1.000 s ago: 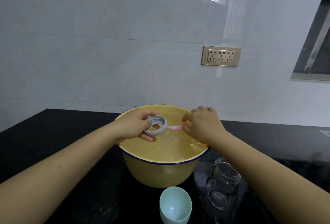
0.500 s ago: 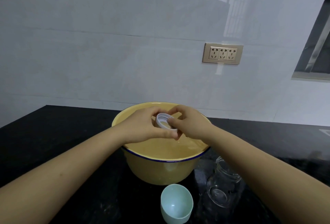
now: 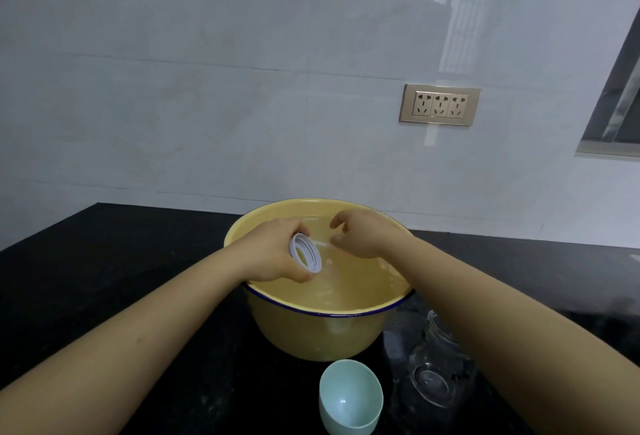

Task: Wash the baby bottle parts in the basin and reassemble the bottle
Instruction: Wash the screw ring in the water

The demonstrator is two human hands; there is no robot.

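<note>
Head view of the wash stage. The left grip (image 3: 273,254) is closed round the white screw ring (image 3: 305,258), thumb below and fingers over the top, so that the ring stands on edge with its threaded opening turned towards the viewer. It is held above the water (image 3: 356,278) inside the yellow basin (image 3: 332,314), just within the near-left part of the rim. The right grip (image 3: 367,237) hovers just beside the ring, on its far right, with loosely curled fingers and thumb parted; nothing can be made out between them, so it is read as holding nothing. Below the right forearm, near and to the right of both grips, the clear glass bottle (image 3: 434,368) lies on its side on the black surface (image 3: 104,278), close to the basin wall. The pale green cap (image 3: 349,396) lies nearest the viewer, below the left grip and in front of the basin. No teat can be identified in this view.

Judged hazards: the ring is probably wet and is held only at its rim, so a loosened pinch could drop it into the water and splash the surface. The right forearm crosses directly over the bottle; a lowered arm could nudge it, and a round glass body on its side would roll freely. Leaning a wrist on the near rim might tip the basin towards the cap
</note>
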